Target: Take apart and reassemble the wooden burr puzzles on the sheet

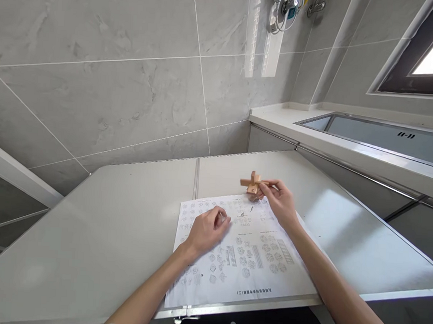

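A wooden burr puzzle (253, 183), made of crossed light-brown bars, is held at its right side by my right hand (280, 201), between thumb and fingers. It is just beyond the far edge of a printed paper sheet (261, 280); whether it touches the table I cannot tell. On the left part of the sheet rests my left hand (206, 230), with its fingers curled in and nothing visible in them. Rows of small line drawings of puzzle shapes cover the sheet, which appears upside down from here. Both forearms hide parts of it.
The white folding table (126, 225) has a seam and a metal front edge. Behind it rises a grey tiled wall (133, 80). To the right stands a counter (277, 118) with a steel sink (377, 134), below a dark-framed window (398, 84).
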Available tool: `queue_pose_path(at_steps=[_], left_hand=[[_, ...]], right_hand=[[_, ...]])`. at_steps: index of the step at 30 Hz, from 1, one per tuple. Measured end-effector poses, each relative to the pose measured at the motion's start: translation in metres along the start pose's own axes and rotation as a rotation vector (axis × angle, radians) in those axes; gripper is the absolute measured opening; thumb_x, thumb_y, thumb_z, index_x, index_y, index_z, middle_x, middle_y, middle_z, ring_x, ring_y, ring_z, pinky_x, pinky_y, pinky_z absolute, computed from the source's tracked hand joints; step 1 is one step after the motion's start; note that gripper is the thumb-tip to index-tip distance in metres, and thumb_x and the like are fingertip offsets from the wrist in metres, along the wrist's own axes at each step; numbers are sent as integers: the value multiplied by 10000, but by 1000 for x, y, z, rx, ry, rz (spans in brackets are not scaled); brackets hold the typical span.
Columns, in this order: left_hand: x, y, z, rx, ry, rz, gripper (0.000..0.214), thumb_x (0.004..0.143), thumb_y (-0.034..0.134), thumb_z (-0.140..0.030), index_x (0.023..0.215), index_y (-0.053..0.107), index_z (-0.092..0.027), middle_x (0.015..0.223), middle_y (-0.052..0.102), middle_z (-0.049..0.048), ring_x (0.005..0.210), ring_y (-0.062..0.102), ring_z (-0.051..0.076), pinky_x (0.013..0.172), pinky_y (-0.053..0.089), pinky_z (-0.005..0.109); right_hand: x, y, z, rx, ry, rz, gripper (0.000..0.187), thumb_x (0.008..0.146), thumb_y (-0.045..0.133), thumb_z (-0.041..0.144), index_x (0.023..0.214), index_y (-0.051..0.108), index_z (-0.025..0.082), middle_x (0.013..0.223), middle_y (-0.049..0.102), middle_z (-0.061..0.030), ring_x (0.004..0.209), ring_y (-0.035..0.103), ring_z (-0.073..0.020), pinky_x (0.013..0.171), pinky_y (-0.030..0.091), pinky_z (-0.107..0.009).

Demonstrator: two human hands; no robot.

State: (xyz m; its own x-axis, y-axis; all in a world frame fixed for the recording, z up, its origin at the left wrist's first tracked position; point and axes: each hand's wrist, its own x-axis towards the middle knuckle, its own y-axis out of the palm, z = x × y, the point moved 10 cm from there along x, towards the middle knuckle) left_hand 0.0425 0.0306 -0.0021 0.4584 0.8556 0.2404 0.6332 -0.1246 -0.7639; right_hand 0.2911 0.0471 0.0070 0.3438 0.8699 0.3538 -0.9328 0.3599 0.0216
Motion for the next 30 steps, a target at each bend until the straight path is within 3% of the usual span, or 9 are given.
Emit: queue_pose_path(at_steps=[3,7,10,13,18,30], left_hand=[[1,-10,7,-55,-64,-93,396,978,715,-469,1263,547,-251,1085,684,45,933,656,205,798,558,338],[3,-15,14,-269,-116,-99,864,817,911,-448,1499,399,-308,1503,528,151,1309,590,308,1042,531,468],[3,-6,13,-465,-153,37,1035,739,974,-433,1570,362,-357,1567,484,149,1415,550,368,1127,480,548],[3,-3,8,-544,-154,107,1015,737,971,-415,1573,398,-363,1518,548,123,1420,561,374,1158,470,560],[7,-13,2,-456,-66,27,823,704,960,-316,1426,565,-321,1434,617,84,1259,636,317,1109,525,524],[7,-18,2,-339,4,-37,808,697,967,-359,1392,560,-299,1333,655,66,1121,639,260,1013,577,474]], right_hand=[[-15,38,6,74,31,237,414,906,765,632,973,655,238,887,773,-54,765,754,-228,767,646,-415],[-37,72,6,138,71,468,402,914,773,608,959,660,225,894,782,-65,783,766,-239,757,650,-419],[-47,84,3,175,104,584,360,944,767,561,983,655,222,888,781,-61,812,769,-238,789,642,-423],[-52,88,2,226,136,667,317,968,761,519,1008,651,224,935,779,-62,864,767,-236,837,631,-429],[-51,88,1,187,100,645,305,975,753,514,997,640,231,976,769,-66,859,775,-244,829,638,-444],[-47,82,-1,65,21,533,300,973,749,524,984,664,237,1017,756,-84,841,750,-249,787,642,-443]])
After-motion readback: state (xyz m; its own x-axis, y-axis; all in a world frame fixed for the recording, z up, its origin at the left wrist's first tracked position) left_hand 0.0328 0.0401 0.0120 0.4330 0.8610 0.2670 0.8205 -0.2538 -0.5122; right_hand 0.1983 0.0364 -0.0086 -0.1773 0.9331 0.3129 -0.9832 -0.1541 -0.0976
